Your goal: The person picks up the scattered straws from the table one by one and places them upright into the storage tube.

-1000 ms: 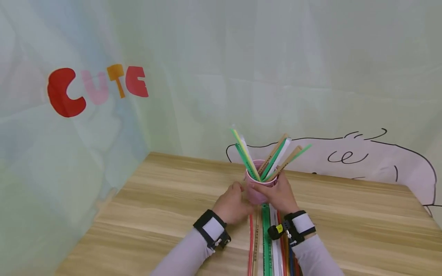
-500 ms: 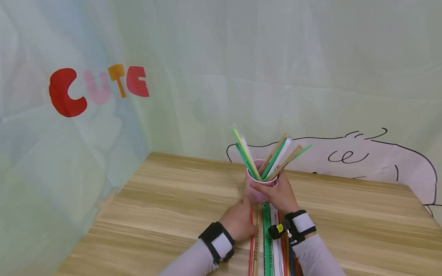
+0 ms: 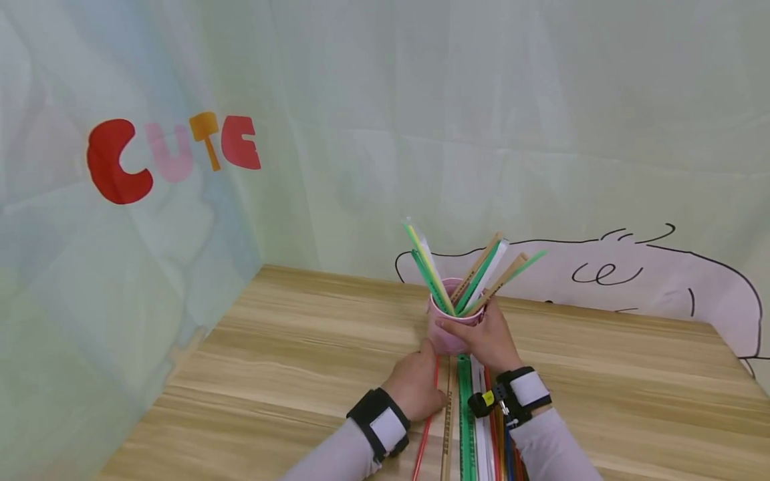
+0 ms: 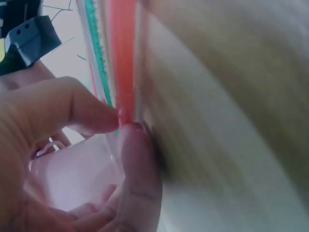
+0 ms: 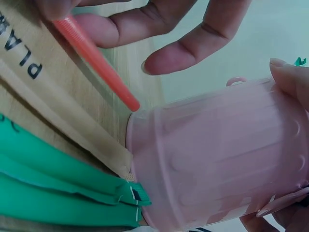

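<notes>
My right hand (image 3: pixel 494 342) grips the side of a pink bucket-shaped cup (image 3: pixel 446 339), with its thumb across the front below the rim. Several straws (image 3: pixel 488 266), green, white, brown and yellow-green, lean out of the cup. In front of the cup, my left hand (image 3: pixel 415 386) pinches a red straw (image 4: pixel 122 58) between thumb and index finger. That red straw slants on the table, its far tip right at the cup's base in the right wrist view. The left hand's other fingers are loosely bent and hold nothing.
Beside the red straw lies a row of straws: brown paper-wrapped (image 3: pixel 447 434), green (image 3: pixel 466 414), white (image 3: pixel 482 441), and further red, orange and blue ones under the right forearm. The wooden table (image 3: pixel 289 347) meets a printed curtain (image 3: pixel 481 120) at its back and left.
My left hand has come down from the cup's left side towards me and taken hold of the red straw. The straw's near end has swung left. The right hand and cup stay put.
</notes>
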Demonstrator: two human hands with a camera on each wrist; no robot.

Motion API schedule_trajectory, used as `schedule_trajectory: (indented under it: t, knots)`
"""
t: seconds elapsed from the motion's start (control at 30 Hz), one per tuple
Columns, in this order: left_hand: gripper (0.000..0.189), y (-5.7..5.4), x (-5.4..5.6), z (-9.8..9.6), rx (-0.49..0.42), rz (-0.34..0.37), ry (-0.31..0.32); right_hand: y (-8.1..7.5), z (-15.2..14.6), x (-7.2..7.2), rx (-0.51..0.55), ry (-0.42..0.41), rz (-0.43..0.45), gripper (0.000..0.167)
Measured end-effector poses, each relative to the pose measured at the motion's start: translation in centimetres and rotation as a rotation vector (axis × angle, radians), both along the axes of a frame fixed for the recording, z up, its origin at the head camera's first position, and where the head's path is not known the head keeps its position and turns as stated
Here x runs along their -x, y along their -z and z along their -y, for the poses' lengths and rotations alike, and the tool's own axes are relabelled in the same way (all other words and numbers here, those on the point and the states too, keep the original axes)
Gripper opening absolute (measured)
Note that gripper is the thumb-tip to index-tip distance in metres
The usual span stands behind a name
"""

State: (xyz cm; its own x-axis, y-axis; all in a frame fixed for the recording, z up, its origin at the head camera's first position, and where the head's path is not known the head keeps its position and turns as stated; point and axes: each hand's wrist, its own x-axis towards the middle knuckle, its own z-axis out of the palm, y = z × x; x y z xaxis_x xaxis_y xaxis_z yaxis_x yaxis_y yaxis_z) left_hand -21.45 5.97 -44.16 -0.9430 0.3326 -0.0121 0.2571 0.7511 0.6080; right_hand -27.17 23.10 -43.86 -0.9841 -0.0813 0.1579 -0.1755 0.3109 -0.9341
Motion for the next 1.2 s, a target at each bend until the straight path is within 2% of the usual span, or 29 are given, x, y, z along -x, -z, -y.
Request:
schedule_trajectory:
  t: [0.1, 0.23, 0.33, 0.43, 0.63, 0.77, 1.2]
  knots:
    - [0.073, 0.0, 0.2, 0.4, -0.035, 0.025, -0.009, 0.0, 0.0, 0.0, -0.007, 0.004, -0.003, 0.088]
    - [0.062, -0.5, 0.6, 1.3, -0.082, 0.045, -0.029, 0.1, 0.0, 0.0, -0.005, 0.002, -0.002, 0.088]
    - [0.059, -1.6, 0.9, 2.3, -0.132, 0.055, -0.043, 0.1, 0.0, 0.0, 0.005, -0.001, 0.000, 0.088]
    - [0.058, -3.3, 1.3, 3.5, -0.186, 0.053, -0.048, 0.2, 0.0, 0.1, 0.009, 0.001, 0.001, 0.087]
    - [0.064, -7.1, 1.9, 5.6, -0.253, -0.032, -0.078, 0.1, 0.1, 0.1, 0.018, -0.007, -0.005, 0.088]
    - [0.064, -9.1, 2.1, 6.5, -0.314, -0.065, -0.108, 0.1, 0.1, 0.0, 0.019, -0.006, -0.002, 0.089]
    - [0.050, -12.8, 2.4, 7.7, -0.579, -0.223, -0.168, 0.5, 0.0, 0.3, 0.006, 0.004, -0.015, 0.088]
